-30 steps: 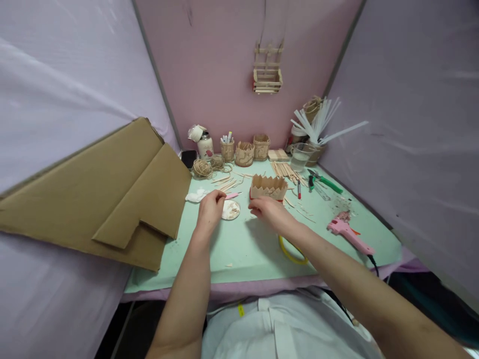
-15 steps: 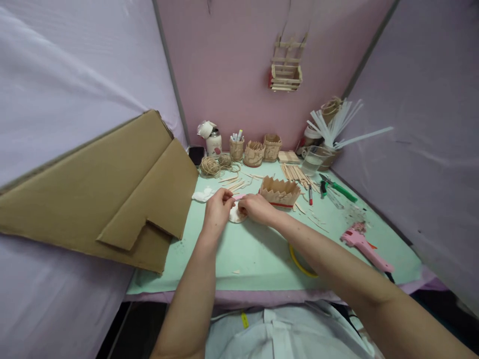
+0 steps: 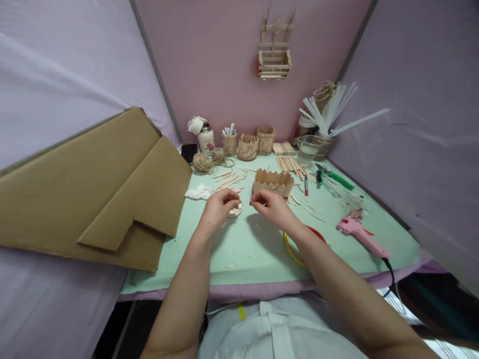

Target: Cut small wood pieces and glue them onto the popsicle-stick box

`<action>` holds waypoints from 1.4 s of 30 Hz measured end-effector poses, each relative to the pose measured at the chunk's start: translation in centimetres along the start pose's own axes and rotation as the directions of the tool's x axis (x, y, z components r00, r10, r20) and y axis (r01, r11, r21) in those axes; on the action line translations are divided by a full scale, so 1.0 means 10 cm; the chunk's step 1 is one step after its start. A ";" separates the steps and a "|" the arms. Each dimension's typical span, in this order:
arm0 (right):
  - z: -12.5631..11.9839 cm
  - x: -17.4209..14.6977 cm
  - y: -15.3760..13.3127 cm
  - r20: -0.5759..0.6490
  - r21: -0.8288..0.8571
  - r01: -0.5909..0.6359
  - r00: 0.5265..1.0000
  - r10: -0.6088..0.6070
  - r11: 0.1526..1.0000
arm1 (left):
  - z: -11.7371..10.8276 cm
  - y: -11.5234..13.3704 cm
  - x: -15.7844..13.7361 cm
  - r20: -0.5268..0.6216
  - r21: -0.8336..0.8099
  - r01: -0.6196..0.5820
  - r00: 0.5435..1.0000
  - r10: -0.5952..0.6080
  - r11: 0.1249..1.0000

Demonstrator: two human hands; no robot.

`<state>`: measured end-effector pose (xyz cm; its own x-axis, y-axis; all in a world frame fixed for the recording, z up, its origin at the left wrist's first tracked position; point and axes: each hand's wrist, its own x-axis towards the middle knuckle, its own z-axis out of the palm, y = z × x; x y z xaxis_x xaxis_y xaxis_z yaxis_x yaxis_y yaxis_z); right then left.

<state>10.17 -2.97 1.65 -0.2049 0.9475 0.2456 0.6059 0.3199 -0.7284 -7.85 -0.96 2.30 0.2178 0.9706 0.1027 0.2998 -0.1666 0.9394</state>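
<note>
My left hand [image 3: 221, 207] is closed in a pinch at the left rim of a small round white dish [image 3: 235, 213]; whatever its fingertips hold is too small to make out. Across a short gap, my right hand [image 3: 272, 205] also pinches, thumb against fingers, and its contents cannot be named. Behind the left hand lies a pink pen-like tool [image 3: 238, 190] with a thin tip. A paper box with a zigzag top edge [image 3: 274, 181] stands just behind the right hand, its base edged in red.
Thin wooden sticks [image 3: 226, 179] and twine balls [image 3: 202, 163] lie farther back. On the right are green-handled pliers [image 3: 339, 180] and a pink glue gun [image 3: 362, 237]. A yellow and red ring [image 3: 294, 254] sits beneath my right forearm. Large cardboard [image 3: 123, 184] leans at left.
My right hand has lifted off the dish and moved right, apart from the left hand. The pink tool now lies on the table behind the hands. The view has shifted slightly.
</note>
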 end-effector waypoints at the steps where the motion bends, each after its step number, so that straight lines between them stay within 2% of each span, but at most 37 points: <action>1: 0.01 -0.05 0.02 -0.022 0.052 -0.017 1.000 0.018 0.998 | 0.02 0.00 -0.01 0.065 0.005 0.004 0.998 -0.004 1.000; 5: 0.08 -0.17 0.10 -0.093 0.229 -0.052 0.993 0.075 0.972 | 0.06 -0.03 -0.06 0.295 0.223 -0.050 0.955 -0.018 0.974; 9: 0.11 -0.22 0.12 -0.154 0.353 -0.056 0.981 0.117 0.934 | 0.06 -0.04 -0.07 0.374 0.409 -0.130 0.927 -0.035 0.903; 11: 0.09 -0.24 0.13 -0.167 0.397 -0.057 0.977 0.133 0.916 | 0.05 -0.04 -0.05 0.325 0.434 -0.130 0.945 -0.021 0.891; 14: 0.06 -0.27 0.14 -0.181 0.441 -0.067 0.970 0.162 0.895 | 0.02 -0.07 0.02 0.079 0.475 -0.083 0.996 0.051 0.876; 16: 0.05 -0.28 0.15 -0.188 0.456 -0.075 0.966 0.178 0.887 | 0.01 -0.11 0.07 -0.053 0.554 -0.049 0.994 0.094 0.831; 18: 0.05 -0.30 0.15 -0.187 0.464 -0.079 0.965 0.185 0.882 | 0.02 -0.14 0.10 -0.039 0.621 -0.057 0.994 0.103 0.782; 22: 0.05 -0.32 0.14 -0.185 0.477 -0.080 0.964 0.189 0.875 | 0.09 -0.18 0.16 0.118 0.688 -0.135 0.990 0.074 0.713; 25: 0.04 -0.33 0.14 -0.193 0.483 -0.077 0.962 0.192 0.872 | 0.11 -0.19 0.18 0.146 0.701 -0.161 0.986 0.082 0.694; 28: 0.04 -0.33 0.14 -0.198 0.490 -0.073 0.961 0.193 0.869 | 0.11 -0.18 0.17 0.116 0.662 -0.144 0.989 0.089 0.736; 30: 0.04 -0.33 0.15 -0.200 0.498 -0.072 0.960 0.195 0.864 | 0.12 -0.15 0.15 0.062 0.592 -0.104 0.995 0.083 0.799; 32: 0.05 -0.32 0.16 -0.205 0.509 -0.073 0.958 0.203 0.858 | 0.15 -0.11 0.12 -0.006 0.414 -0.052 0.998 0.060 0.909; 34: 0.06 -0.32 0.17 -0.208 0.523 -0.077 0.954 0.215 0.849 | 0.21 -0.07 0.09 -0.031 0.114 0.016 0.999 -0.013 0.993; 35: 0.07 -0.31 0.17 -0.208 0.531 -0.080 0.953 0.221 0.843 | 0.24 -0.04 0.07 -0.008 -0.034 0.065 0.998 -0.065 0.997; 37: 0.08 -0.31 0.18 -0.202 0.550 -0.089 0.951 0.236 0.830 | 0.32 0.00 0.03 0.041 -0.253 0.170 0.985 -0.165 0.953; 39: 0.09 -0.30 0.19 -0.194 0.569 -0.102 0.948 0.253 0.816 | 0.39 0.05 0.00 0.079 -0.373 0.238 0.971 -0.225 0.897; 42: 0.08 -0.30 0.19 -0.199 0.586 -0.119 0.938 0.284 0.802 | 0.44 0.12 -0.06 0.115 -0.457 0.279 0.960 -0.255 0.845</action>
<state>11.36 -5.24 -0.96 0.1332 0.9796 0.1505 0.0600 0.1436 -0.9878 -3.50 -2.49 1.92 0.2391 0.9545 -0.1785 -0.1101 0.2093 0.9716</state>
